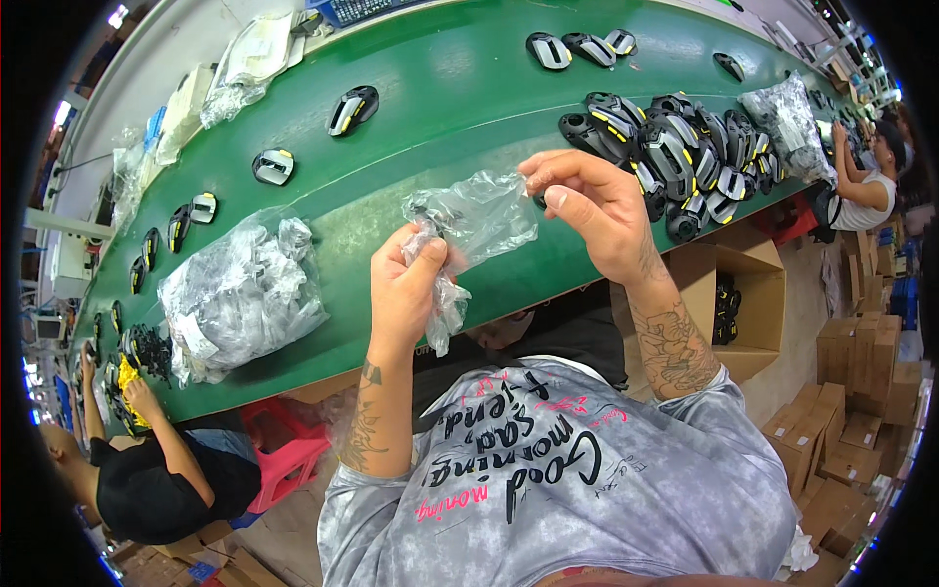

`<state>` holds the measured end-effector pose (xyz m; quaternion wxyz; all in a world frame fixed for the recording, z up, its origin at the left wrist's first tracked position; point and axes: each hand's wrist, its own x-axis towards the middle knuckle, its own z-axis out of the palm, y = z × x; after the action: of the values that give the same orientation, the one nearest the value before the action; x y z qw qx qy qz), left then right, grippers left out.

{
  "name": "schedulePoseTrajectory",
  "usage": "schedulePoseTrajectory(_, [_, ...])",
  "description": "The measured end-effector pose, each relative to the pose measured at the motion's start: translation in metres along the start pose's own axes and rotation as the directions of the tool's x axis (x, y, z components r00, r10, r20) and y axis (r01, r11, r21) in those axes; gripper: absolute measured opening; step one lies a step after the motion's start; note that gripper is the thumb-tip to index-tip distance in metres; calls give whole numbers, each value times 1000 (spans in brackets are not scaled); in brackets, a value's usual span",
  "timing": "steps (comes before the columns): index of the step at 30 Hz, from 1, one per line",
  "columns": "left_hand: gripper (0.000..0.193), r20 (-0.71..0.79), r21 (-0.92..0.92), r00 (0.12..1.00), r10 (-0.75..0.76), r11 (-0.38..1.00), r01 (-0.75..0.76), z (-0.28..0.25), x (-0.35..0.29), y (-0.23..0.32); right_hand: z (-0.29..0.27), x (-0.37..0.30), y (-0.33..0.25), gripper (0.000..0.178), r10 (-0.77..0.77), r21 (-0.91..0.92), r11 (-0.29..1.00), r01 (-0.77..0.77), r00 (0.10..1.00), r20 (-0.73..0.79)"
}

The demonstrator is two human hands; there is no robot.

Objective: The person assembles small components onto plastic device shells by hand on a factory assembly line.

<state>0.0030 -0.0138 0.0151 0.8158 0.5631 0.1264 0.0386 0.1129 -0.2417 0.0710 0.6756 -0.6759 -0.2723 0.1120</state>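
A crumpled clear plastic bag [486, 220] is stretched between my hands over the near edge of the green table. My left hand [409, 279] is closed round its gathered left end, and loose film hangs below the fist. Something small and dark shows by the film above that thumb, too unclear to name. My right hand [597, 210] has its fingers curled at the bag's upper right corner, with the fingertips on the film. To the left lies a large clear sack [245, 298] stuffed with crumpled plastic bags. Beyond my right hand is a heap of black and grey shell-shaped pieces [670, 152] with yellow accents.
More shell pieces [352, 111] lie scattered along the green table [440, 88]. Another filled plastic sack [787, 122] is at the right. An open cardboard box [758, 293] holds dark pieces below the table edge. Co-workers [147, 479] sit at both sides, one near a red stool [284, 440].
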Motion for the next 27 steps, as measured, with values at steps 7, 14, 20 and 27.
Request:
schedulePoseTrajectory(7, [18, 53, 31, 999, -1, 1000, -1, 3, 0, -1, 10, 5, 0, 13, 129, 131, 982, -132, 991, 35])
schedulePoseTrajectory(14, [29, 133, -299, 990, -57, 950, 94, -10, 1, -4, 7, 3, -5, 14, 113, 292, 948, -128, 991, 68])
schedulePoseTrajectory(20, [27, 2, -130, 1000, 28, 991, -27, 3, 0, -3, 3, 1, 3, 13, -112, -87, 989, 123, 987, 114])
schedulePoseTrajectory(27, [36, -76, -8, 981, 176, 984, -177, 23, -2, -2, 11, 3, 5, 27, 16, -411, 907, 94, 966, 257])
